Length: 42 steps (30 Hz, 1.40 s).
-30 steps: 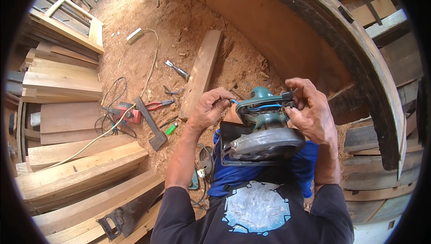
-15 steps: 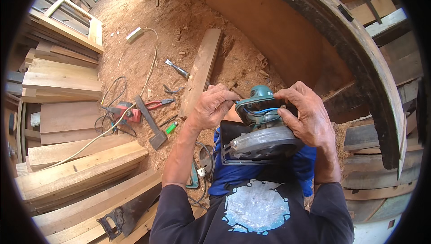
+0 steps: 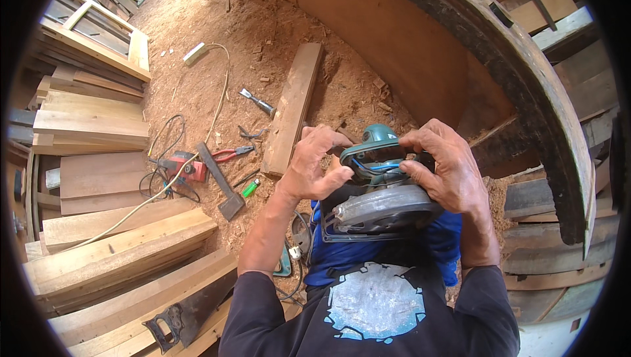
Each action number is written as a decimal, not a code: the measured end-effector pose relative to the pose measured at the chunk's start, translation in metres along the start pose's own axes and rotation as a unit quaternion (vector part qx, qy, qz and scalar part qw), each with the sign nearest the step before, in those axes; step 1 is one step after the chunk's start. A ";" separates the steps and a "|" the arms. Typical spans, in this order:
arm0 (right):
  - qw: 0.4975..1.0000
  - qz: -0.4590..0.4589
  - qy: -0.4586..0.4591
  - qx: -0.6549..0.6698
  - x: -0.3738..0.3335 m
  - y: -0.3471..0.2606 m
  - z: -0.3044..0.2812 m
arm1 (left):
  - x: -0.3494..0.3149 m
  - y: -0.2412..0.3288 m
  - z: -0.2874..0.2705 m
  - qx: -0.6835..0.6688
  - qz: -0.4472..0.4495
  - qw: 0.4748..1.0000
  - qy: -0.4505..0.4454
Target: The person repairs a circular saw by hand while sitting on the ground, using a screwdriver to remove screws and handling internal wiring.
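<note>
A teal circular saw [image 3: 380, 135] with a grey metal blade guard [image 3: 384, 204] rests on my lap over blue cloth. Its handle is opened up, and blue and black wires [image 3: 376, 167] show inside. My right hand [image 3: 447, 166] grips the right end of the handle, thumb near the wires. At the handle's left end, my left hand [image 3: 317, 163] has its index finger along the upper edge and its thumb below, spread around it. Whether a small part or wire lies between them is hidden.
Left on the sawdust floor lie a hammer-like tool [image 3: 221, 183], red-handled pliers [image 3: 234, 153], a green-handled screwdriver [image 3: 250, 188], a chisel [image 3: 257, 102] and a red power tool [image 3: 187, 167]. A plank [image 3: 294, 111] lies ahead. Stacked boards [image 3: 125, 242] carry a handsaw [image 3: 187, 317]. A curved wooden piece [image 3: 519, 61] stands right.
My left thumb has moved away from the index finger, so the earlier pinch at the handle's end has widened. The saw and my right hand have stayed nearly still.
</note>
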State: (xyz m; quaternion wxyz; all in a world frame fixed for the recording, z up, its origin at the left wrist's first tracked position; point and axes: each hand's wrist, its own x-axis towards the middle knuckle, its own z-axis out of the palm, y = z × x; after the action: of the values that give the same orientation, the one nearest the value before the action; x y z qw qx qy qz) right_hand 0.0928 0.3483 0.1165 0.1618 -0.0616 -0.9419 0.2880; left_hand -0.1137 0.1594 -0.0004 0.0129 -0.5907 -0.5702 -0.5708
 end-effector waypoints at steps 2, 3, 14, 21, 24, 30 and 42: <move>1.000 -0.001 -0.003 -0.006 -0.001 -0.001 -0.001 | -0.003 0.002 -0.001 0.022 -0.025 0.999 -0.016; 1.000 -0.004 -0.006 -0.018 -0.002 -0.003 -0.002 | -0.005 0.003 -0.001 0.044 -0.050 0.997 -0.030; 0.988 -0.030 -0.098 -0.114 0.006 -0.017 -0.016 | -0.005 -0.001 0.004 0.041 -0.023 0.999 -0.002; 0.993 -0.046 -0.074 -0.085 0.014 -0.014 -0.017 | -0.023 -0.004 0.013 -0.064 -0.099 0.993 0.017; 0.994 -0.039 -0.064 -0.077 0.015 -0.009 -0.018 | -0.017 0.000 0.010 0.022 0.004 1.000 -0.004; 0.996 -0.029 -0.067 -0.054 0.020 0.000 -0.017 | -0.015 -0.006 0.014 0.096 0.053 0.994 -0.024; 0.998 -0.017 -0.041 -0.043 0.025 -0.007 -0.008 | -0.015 -0.011 0.023 0.163 0.105 0.981 -0.011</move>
State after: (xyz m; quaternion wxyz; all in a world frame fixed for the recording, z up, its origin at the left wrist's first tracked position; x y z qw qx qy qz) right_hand 0.0721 0.3520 0.1339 0.1253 -0.0402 -0.9600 0.2471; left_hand -0.1016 0.1680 -0.0258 0.1625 -0.6433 -0.5907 -0.4592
